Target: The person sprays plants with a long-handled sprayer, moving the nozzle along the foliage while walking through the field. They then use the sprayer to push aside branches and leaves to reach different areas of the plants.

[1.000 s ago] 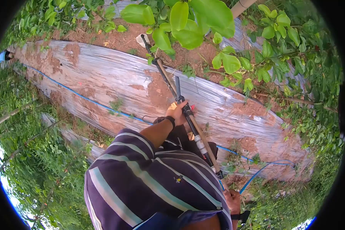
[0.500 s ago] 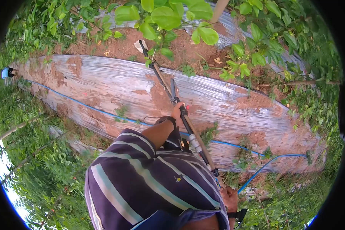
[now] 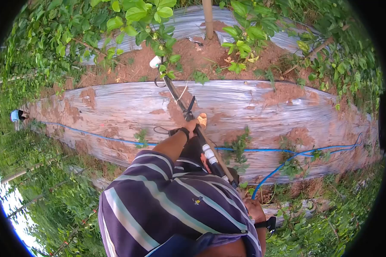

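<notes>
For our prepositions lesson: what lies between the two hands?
Head view: between left hand and right hand run a tan pole and white-banded black tube.

Hose (image 3: 261,150) along the sheeting (image 3: 128,96), pole (image 3: 208,153) across above both (a person (image 3: 17,115) at far left), plants (image 3: 137,12) beyond.

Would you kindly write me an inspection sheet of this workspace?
Surface: silvery sheeting with patches of soil.
Job's things: long pole, white piece near its far end.
Clutter: green weeds on the sheeting.
Hands: left hand closed around the pole; right hand near its lower end, grip unclear.
Cables: blue hose along the sheeting, doubling back at the right.
Surroundings: leafy plants, a post ahead, a person in blue at far left.
</notes>
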`<action>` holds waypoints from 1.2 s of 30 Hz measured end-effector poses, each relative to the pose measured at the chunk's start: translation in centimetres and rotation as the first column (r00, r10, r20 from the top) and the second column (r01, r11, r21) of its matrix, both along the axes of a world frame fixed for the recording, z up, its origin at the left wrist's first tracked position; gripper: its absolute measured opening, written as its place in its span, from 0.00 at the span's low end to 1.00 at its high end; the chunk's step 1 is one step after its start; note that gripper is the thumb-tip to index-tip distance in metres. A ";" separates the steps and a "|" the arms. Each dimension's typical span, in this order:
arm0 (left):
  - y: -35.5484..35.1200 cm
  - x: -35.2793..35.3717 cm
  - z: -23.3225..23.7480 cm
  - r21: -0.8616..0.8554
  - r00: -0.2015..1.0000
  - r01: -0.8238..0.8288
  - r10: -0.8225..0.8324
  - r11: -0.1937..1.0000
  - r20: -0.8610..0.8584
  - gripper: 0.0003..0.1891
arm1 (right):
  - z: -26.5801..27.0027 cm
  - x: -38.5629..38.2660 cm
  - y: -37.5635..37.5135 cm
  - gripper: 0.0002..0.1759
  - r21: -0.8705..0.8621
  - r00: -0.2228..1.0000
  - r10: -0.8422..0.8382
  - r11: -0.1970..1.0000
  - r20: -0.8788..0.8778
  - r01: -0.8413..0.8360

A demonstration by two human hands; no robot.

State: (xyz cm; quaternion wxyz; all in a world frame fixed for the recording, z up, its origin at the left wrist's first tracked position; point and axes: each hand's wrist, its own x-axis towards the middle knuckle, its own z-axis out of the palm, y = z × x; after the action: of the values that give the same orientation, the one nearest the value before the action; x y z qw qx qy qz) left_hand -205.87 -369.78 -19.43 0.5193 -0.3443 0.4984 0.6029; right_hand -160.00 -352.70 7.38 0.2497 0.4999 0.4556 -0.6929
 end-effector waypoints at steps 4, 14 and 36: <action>1.0 0.3 2.4 -0.401 0.959 0.128 -0.216 0.907 -0.183 0.14 | -4.5 4.2 -2.8 0.21 -0.139 0.995 0.047 0.989 -0.088 -0.059; -1.3 1.2 1.5 -0.310 0.920 0.230 -0.310 0.922 -0.240 0.12 | -3.5 4.6 -2.6 0.24 0.003 0.991 0.130 0.992 -0.017 -0.130; -0.3 -5.8 -2.3 0.214 0.959 -0.164 0.206 0.963 -0.192 0.10 | 13.0 -12.4 0.5 0.26 0.671 0.823 0.445 0.493 0.353 -0.555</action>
State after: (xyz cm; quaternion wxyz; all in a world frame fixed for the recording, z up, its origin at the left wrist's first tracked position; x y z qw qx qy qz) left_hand -211.63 -370.08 -21.70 0.4352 -0.2704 0.4547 0.7285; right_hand -172.35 -352.23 20.42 0.2407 0.4472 0.8062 -0.3036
